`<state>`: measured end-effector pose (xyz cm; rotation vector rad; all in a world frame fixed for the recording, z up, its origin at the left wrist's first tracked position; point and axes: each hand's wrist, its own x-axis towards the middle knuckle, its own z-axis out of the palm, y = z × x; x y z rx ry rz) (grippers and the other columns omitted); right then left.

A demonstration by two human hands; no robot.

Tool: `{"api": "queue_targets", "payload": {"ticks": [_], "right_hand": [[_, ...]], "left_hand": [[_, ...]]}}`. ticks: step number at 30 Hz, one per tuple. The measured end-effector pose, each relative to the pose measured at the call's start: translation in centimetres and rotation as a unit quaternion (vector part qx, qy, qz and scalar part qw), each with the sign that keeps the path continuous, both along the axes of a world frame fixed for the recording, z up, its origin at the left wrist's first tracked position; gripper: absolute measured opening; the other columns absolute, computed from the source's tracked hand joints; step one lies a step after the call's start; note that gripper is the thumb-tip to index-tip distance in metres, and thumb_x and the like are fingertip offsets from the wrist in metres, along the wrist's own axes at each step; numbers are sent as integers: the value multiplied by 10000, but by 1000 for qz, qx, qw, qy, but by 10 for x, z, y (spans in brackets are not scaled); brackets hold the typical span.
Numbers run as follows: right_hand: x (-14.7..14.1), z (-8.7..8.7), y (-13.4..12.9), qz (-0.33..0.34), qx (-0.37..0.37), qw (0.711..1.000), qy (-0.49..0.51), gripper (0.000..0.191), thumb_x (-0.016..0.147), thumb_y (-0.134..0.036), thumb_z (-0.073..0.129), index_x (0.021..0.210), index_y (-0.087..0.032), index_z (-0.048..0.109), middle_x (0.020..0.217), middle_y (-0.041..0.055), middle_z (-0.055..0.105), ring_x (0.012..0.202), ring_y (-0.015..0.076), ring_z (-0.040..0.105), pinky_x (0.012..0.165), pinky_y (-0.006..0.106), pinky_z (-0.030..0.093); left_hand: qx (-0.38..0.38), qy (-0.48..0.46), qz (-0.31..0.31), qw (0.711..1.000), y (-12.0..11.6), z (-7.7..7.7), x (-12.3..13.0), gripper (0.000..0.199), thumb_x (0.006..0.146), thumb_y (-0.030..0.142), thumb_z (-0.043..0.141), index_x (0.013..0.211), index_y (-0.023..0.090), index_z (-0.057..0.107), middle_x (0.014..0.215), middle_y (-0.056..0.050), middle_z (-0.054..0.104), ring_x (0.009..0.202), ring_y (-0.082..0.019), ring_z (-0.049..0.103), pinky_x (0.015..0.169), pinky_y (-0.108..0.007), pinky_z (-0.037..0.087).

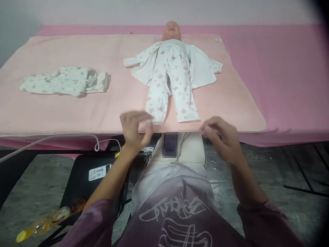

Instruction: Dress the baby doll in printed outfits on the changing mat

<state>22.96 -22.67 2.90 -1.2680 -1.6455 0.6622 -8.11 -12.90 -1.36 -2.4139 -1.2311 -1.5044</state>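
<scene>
A baby doll lies face up on a light pink blanket, its head at the far edge. White patterned trousers cover its legs. Its white patterned jacket hangs open, spread to both sides, with the sleeves stretched outward. My left hand is raised near the left trouser cuff, its fingers bent but apart from the thumb, holding nothing. By the right cuff, over the near table edge, my right hand has curled fingers close to the thumb; whether anything small is between them cannot be seen.
Folded white patterned clothing lies on the left of the blanket. A pink cloth covers the table. Below the near edge are a white cable, a black chair with a labelled item, and a yellow-capped bottle.
</scene>
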Motion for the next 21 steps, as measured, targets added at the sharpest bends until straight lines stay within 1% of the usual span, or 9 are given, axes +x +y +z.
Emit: {"api": "queue_targets", "payload": {"ticks": [3, 5, 7, 9, 10, 11, 13, 17, 21], "right_hand": [[-1, 38, 68, -8, 63, 995, -76, 328, 1171, -522, 560, 1108, -234, 705, 1059, 63, 742, 987, 218, 734, 926, 414, 626], [-5, 53, 126, 14, 86, 988, -130, 347, 1177, -535, 533, 1170, -227, 691, 1166, 72, 747, 1128, 248, 728, 1011, 450, 615], [-11, 59, 188, 28, 107, 978, -174, 271, 1177, -468, 544, 1194, -237, 684, 1265, 75, 736, 1234, 272, 697, 1066, 476, 595], [-19, 56, 248, 26, 107, 971, -214, 176, 1134, -397, 643, 1218, -247, 678, 1365, 97, 709, 1308, 296, 656, 1135, 497, 552], [-24, 53, 276, 36, 89, 968, -233, 223, 1122, -414, 672, 1260, -239, 662, 1422, 109, 685, 1356, 313, 624, 1182, 520, 517], [-28, 48, 301, 49, 72, 965, -249, 284, 1115, -441, 683, 1290, -219, 647, 1443, 125, 669, 1391, 326, 596, 1215, 539, 483], [-36, 37, 344, 68, 46, 958, -274, 374, 1108, -485, 689, 1305, -173, 633, 1437, 159, 647, 1409, 336, 563, 1250, 557, 438], [-45, 16, 398, 52, 60, 958, -276, 343, 1113, -484, 669, 1262, -177, 642, 1403, 165, 617, 1353, 321, 563, 1233, 542, 451], [-51, 10, 426, 32, 69, 963, -257, 227, 1129, -430, 625, 1161, -208, 667, 1352, 147, 639, 1343, 306, 550, 1223, 520, 455]], "left_hand": [[-65, 8, -12, 998, 83, 50, 23, 347, 1169, 523, 495, 1243, 240, 680, 1279, -101, 710, 1274, -302, 686, 1200, -568, 490], [-119, 43, -25, 992, 148, 67, 39, 475, 1182, 596, 476, 1352, 186, 644, 1420, -111, 656, 1425, -319, 600, 1261, -566, 419], [-137, 71, -34, 987, 211, 69, 55, 615, 1218, 546, 268, 1411, 78, 618, 1474, -124, 604, 1518, -328, 531, 1255, -575, 354], [-185, 46, -24, 981, 262, 61, 69, 431, 1128, 617, 555, 1299, 258, 719, 1472, -96, 684, 1436, -323, 555, 1250, -587, 426], [-218, 41, -16, 975, 281, 54, 73, 406, 1119, 620, 554, 1230, 277, 740, 1421, -87, 719, 1428, -289, 542, 1253, -560, 418], [-243, 41, -17, 969, 295, 46, 77, 447, 1142, 584, 498, 1192, 221, 752, 1411, -96, 733, 1430, -223, 544, 1268, -480, 381], [-249, 47, -9, 967, 311, 29, 79, 488, 1183, 495, 427, 1235, 122, 736, 1458, -154, 702, 1444, -171, 528, 1271, -416, 330], [-201, 62, 27, 977, 317, 0, 73, 355, 1164, 388, 577, 1458, 202, 648, 1625, -193, 569, 1555, -375, 445, 1259, -573, 321], [-196, 10, 56, 979, 332, -12, 63, 476, 1136, 540, 577, 1504, 238, 589, 1591, -202, 552, 1559, -426, 406, 1275, -626, 274]]}}
